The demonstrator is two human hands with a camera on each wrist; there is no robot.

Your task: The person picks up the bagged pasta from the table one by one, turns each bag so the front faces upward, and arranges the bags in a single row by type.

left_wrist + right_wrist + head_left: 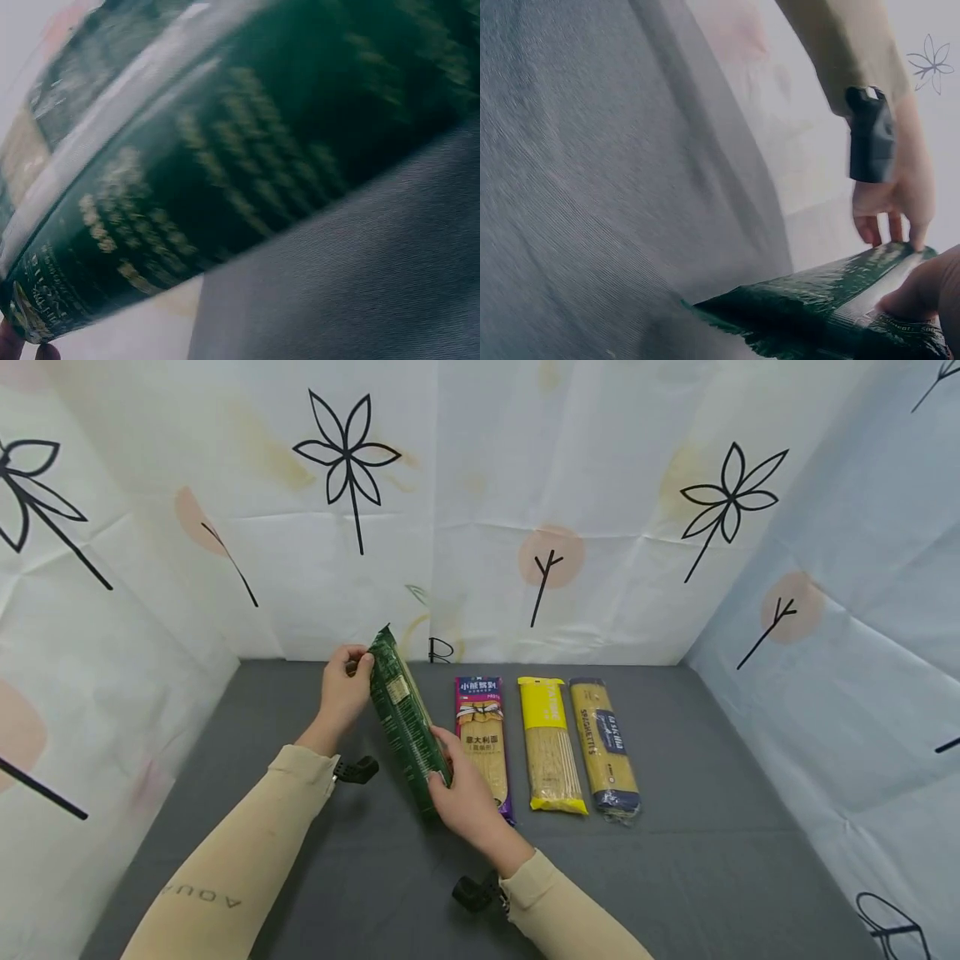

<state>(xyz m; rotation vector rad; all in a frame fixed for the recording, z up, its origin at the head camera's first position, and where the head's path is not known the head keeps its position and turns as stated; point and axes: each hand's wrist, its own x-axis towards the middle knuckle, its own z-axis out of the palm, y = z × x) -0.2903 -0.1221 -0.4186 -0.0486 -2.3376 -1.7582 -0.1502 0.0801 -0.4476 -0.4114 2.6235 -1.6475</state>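
Both hands hold a long green pasta packet tilted over the table, its printed side showing. At the upper end, my left hand pinches the packet's edge between thumb and fingers. My right hand grips the lower part, thumb across the front. In the left wrist view the green packet fills much of the picture, its lettering blurred. The right wrist view shows the crimped end of the packet, with the left hand at the far end.
Three pasta packets lie side by side on the grey table: one purple and blue, partly behind the right hand, one yellow, and one with navy ends. A patterned white cloth walls the back and sides.
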